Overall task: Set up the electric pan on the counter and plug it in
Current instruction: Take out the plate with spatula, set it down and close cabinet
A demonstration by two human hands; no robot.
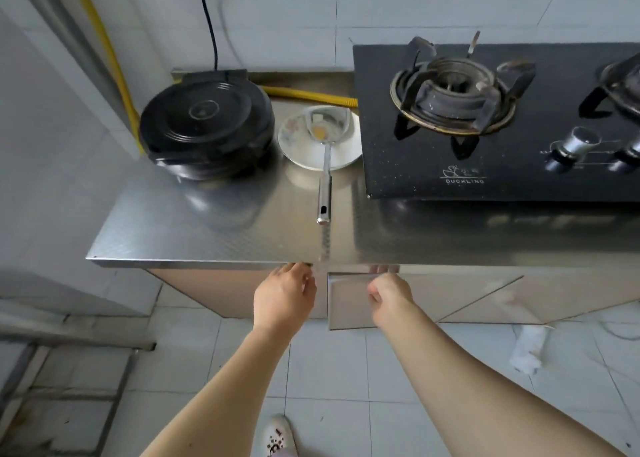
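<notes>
Head view, electric pan (206, 124) beside plate (320, 138) with spatula (325, 166), gas stove (498, 121) right, both hands loosely curled, empty

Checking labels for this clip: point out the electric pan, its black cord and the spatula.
electric pan (204, 124): head view, middle of the closed lid.
black cord (209, 20): head view, stretch running up the tiled wall.
spatula (325, 183): head view, metal handle past the plate's rim.

The closed black electric pan (206, 124) sits at the back left of the steel counter (207, 228), its cord (209, 20) running up the wall. Both hands, left (284, 294) and right (389, 295), curl at the cabinet doors below the counter edge.
</notes>
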